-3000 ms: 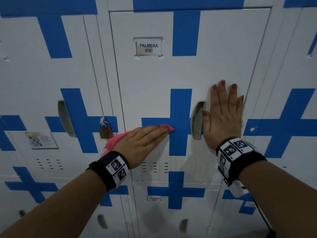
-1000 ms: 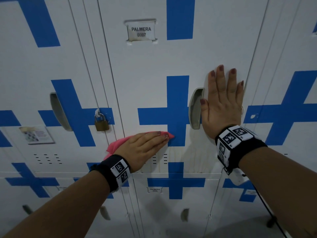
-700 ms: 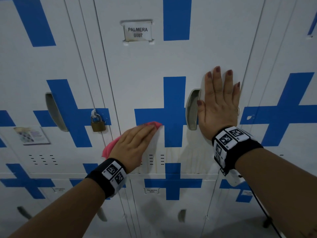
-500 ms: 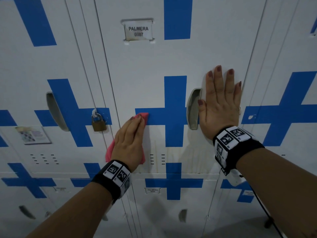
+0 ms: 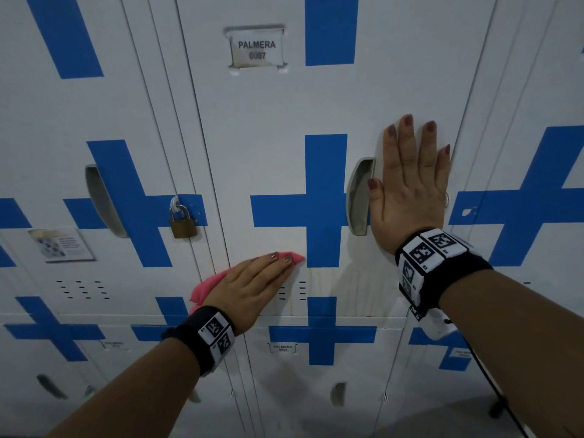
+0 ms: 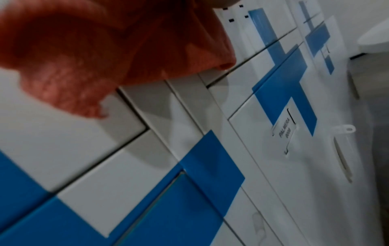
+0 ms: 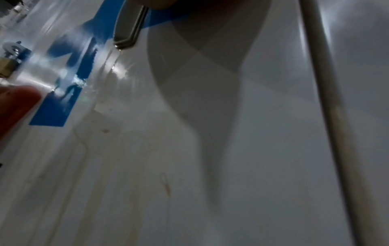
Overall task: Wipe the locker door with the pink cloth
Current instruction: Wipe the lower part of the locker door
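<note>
My flat left hand (image 5: 252, 289) presses the pink cloth (image 5: 205, 287) on the locker door (image 5: 268, 128). My right hand (image 5: 410, 188) lies open, steadying it. I should rub slowly over the brown streaks (image 5: 341, 289).

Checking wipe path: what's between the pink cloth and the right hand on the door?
Head view: the blue cross's vertical bar and the recessed handle lie between pink cloth and right hand.

The locker door (image 5: 268, 147) was white with a blue cross (image 5: 325, 210). The cloth (image 5: 205, 287) was pink, though it looked more orange-red, perhaps from dim light, at the left wrist. The padlock (image 5: 183, 224) was brass-coloured; both wristbands (image 5: 433, 263) were black with black-and-white square markers.
</note>
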`<state>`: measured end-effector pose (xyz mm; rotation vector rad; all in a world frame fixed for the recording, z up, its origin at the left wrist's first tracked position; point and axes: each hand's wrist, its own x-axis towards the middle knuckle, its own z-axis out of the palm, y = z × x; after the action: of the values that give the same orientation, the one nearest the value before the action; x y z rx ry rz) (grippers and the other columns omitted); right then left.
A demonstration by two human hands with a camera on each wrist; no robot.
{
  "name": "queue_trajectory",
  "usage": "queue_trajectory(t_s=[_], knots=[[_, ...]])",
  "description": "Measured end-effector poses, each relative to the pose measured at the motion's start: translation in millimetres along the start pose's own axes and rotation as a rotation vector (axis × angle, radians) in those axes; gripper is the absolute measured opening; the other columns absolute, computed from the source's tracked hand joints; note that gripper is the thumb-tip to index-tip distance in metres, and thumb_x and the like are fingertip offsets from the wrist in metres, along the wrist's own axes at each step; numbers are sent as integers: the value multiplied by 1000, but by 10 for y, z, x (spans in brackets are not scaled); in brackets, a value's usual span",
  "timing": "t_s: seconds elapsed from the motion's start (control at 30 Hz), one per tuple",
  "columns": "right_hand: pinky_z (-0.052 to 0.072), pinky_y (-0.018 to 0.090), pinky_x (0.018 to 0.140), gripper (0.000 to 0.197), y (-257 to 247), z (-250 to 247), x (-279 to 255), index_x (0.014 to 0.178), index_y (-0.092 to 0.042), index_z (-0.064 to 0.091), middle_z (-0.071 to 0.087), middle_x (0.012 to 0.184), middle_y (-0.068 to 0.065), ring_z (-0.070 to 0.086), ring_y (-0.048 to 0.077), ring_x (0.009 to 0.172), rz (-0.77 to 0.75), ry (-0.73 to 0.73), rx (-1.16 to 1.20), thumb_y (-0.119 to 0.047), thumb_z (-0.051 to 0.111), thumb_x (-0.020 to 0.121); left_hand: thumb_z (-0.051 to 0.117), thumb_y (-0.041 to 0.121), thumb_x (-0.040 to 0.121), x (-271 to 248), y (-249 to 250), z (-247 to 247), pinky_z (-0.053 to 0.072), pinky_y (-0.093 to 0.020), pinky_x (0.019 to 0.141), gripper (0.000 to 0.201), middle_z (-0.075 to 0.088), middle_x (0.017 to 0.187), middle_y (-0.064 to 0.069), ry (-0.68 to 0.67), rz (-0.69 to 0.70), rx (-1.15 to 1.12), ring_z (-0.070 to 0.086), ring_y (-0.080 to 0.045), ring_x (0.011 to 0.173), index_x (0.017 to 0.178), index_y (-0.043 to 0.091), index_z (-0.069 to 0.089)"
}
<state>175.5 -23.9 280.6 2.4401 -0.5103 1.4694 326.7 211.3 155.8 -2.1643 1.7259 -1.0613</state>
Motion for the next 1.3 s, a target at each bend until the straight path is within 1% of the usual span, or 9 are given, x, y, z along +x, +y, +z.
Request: queue_trajectory(t_s=[0.13,0.3,0.5,0.57,0.7,0.93,1.03,1.13,1.3], knots=[[-10,44,114,64,-6,-8,0,149,-13,-1,1,157,10,-4,31,143,1,-7,6,-30,29,95,81,16,55,0,32,-41,-6,-36,116,128,-11,157,-5,7,-45,-34,-4,-23,144,150,12,-4],[-12,42,114,64,-9,-19,-4,149,-14,0,1,157,8,-5,30,143,7,-4,14,-29,30,96,89,8,35,174,3,-275,3,-38,113,142,26,146,-10,138,-246,-112,26,-29,132,150,11,7],[-11,42,115,64,-13,-38,-10,150,-15,-1,0,157,7,-8,26,143,14,-10,20,-29,31,96,90,9,33,243,45,-315,21,-50,106,125,28,142,-10,154,-268,-109,29,-29,130,141,7,27],[-10,42,115,63,-19,-54,-16,149,-14,0,1,157,8,-5,28,143,14,-13,25,-29,31,96,91,17,36,192,48,-241,23,-54,102,130,28,144,-10,101,-190,-91,28,-29,131,146,9,20],[-5,45,116,62,-40,-90,-23,150,-13,3,3,157,9,-2,31,144,24,-4,58,-27,32,97,86,17,50,58,63,-36,18,-43,111,136,26,147,-8,35,-57,-16,12,-27,138,150,13,-6],[-6,47,115,63,-99,-121,-194,149,-13,9,2,157,8,-7,26,143,8,-45,153,-28,34,94,87,15,47,-30,133,55,26,-48,102,140,26,147,-7,-26,-16,8,9,-26,137,149,13,-10],[-7,47,115,65,-104,-66,-425,150,-14,9,0,157,5,-11,23,143,-7,-122,135,-36,31,94,84,14,51,-45,115,56,19,-43,113,135,6,157,-7,-12,-7,-16,7,-25,138,150,13,-8],[-8,46,115,67,-52,17,-582,150,-15,2,-8,157,-1,-14,21,143,-21,-171,92,-40,30,95,85,12,49,-17,78,-11,1,-39,117,135,1,158,-7,58,-84,-61,5,-26,142,150,14,-5],[-15,41,114,68,4,101,-594,149,-18,-7,-15,154,-8,-19,19,142,-37,-184,70,-42,27,96,90,12,35,120,-3,-228,20,-51,108,129,26,145,-11,162,-300,-104,26,-31,132,145,6,21]])
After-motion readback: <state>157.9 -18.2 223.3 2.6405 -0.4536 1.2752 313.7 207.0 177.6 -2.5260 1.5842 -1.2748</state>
